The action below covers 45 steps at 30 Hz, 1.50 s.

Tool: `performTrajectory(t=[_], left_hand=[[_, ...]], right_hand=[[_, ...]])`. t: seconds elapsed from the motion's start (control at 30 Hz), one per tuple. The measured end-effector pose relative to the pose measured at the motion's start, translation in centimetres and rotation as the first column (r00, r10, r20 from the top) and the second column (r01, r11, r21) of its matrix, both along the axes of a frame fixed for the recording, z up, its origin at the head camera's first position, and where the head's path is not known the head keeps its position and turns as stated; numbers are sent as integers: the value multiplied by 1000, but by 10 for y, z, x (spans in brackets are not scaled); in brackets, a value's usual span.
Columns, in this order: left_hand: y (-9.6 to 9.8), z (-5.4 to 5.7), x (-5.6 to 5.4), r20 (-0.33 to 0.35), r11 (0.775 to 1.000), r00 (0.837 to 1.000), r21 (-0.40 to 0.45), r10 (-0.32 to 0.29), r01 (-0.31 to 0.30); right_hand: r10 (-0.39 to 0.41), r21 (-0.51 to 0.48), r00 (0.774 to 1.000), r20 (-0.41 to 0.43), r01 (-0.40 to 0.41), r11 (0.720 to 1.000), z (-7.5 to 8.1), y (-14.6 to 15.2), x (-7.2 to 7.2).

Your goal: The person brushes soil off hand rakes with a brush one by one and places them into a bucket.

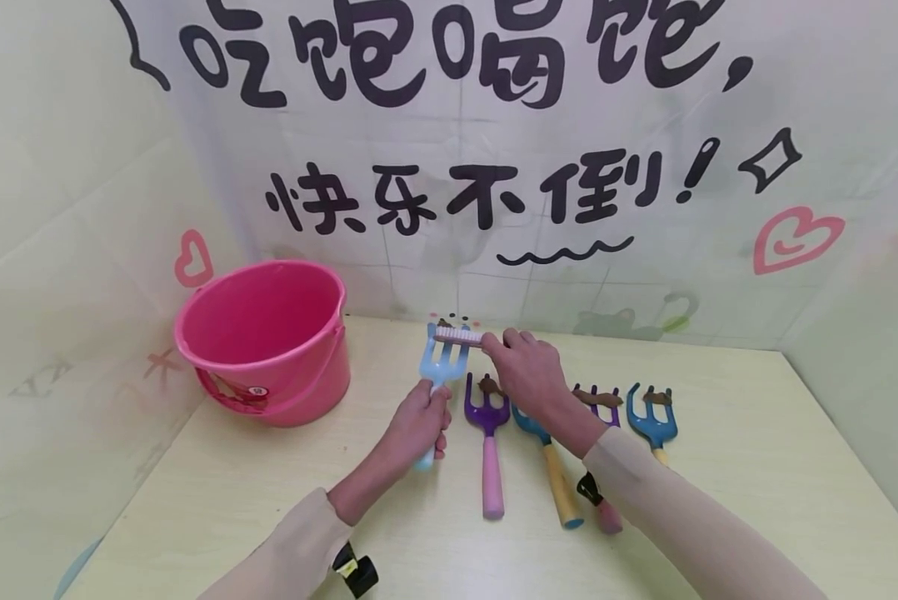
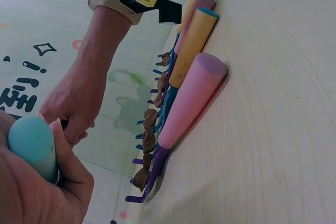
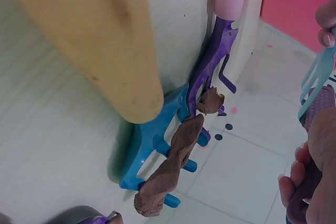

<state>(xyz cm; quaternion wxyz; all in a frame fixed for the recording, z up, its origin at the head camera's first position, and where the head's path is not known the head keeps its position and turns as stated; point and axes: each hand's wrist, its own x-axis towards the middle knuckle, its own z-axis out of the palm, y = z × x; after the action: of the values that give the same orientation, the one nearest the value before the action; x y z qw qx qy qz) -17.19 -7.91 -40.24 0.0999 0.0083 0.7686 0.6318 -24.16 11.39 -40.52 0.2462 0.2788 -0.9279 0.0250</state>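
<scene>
Pink bucket [image 1: 310, 387] on desk [image 1: 217, 508], well left of left hand. Light-blue garden fork [image 1: 441, 369]: three tines, brown clump near tips, head just beyond left hand [image 1: 416, 421], which is wrapped round its handle. Pale-bristled brush [image 1: 460, 337] at those tines, just left of right hand [image 1: 527, 371], fingers curled round brush handle. Purple fork [image 1: 492, 467], brown-clumped, pink handle, nearer than right hand; three more forks [image 1: 653, 428] below and right of it.
</scene>
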Motion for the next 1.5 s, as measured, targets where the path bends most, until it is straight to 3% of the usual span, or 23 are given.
performTrajectory(t=[0.13, 0.2, 0.3, 0.4, 0.53, 0.67, 0.8, 0.93, 1.1, 1.2, 1.37, 1.5], left_hand=[[-2, -2, 1, 8, 1000, 1000, -16, -3, 3], [-2, -3, 1, -1, 1000, 1000, -30, -5, 5], [-3, -7, 2, -24, 999, 1000, -37, -11, 10], [-2, -11, 3, -43, 999, 999, -42, -16, 15], [-2, -15, 4, -57, 998, 998, -55, -16, 13], [-4, -15, 3, -73, 997, 997, -80, -12, 6], [-4, -11, 2, -65, 998, 998, -63, -14, 10], [-4, -8, 1, -49, 999, 999, -33, -11, 9], [-4, -8, 1, -47, 1000, 999, -19, 2, -3], [-5, -9, 1, -41, 1000, 999, -14, 7, -8], [-7, -13, 2, -22, 1000, 1000, -18, 5, -6], [-7, -13, 2, -19, 1000, 1000, -29, 10, -11]], right_hand=[[48, -28, 990, 133, -45, 999, 3, 0, -2], [95, -92, 966, 242, -75, 993, 5, 0, -4], [160, -193, 910, 383, -91, 977, 8, 0, -7], [150, -187, 887, 436, -74, 979, 10, 0, -10], [71, -104, 903, 423, -30, 994, 10, -3, -14], [24, -27, 934, 358, -16, 1000, 10, -8, -13], [6, 36, 967, 255, -15, 999, 8, -8, -9], [26, 39, 987, 158, -33, 999, 4, -6, -6], [73, -13, 993, 89, -72, 997, 2, -3, -5], [101, -125, 990, 102, -88, 988, 3, 0, -7], [169, -343, 978, 121, -118, 932, 6, 7, -11], [220, -415, 959, 177, -130, 901, 6, 12, -13]])
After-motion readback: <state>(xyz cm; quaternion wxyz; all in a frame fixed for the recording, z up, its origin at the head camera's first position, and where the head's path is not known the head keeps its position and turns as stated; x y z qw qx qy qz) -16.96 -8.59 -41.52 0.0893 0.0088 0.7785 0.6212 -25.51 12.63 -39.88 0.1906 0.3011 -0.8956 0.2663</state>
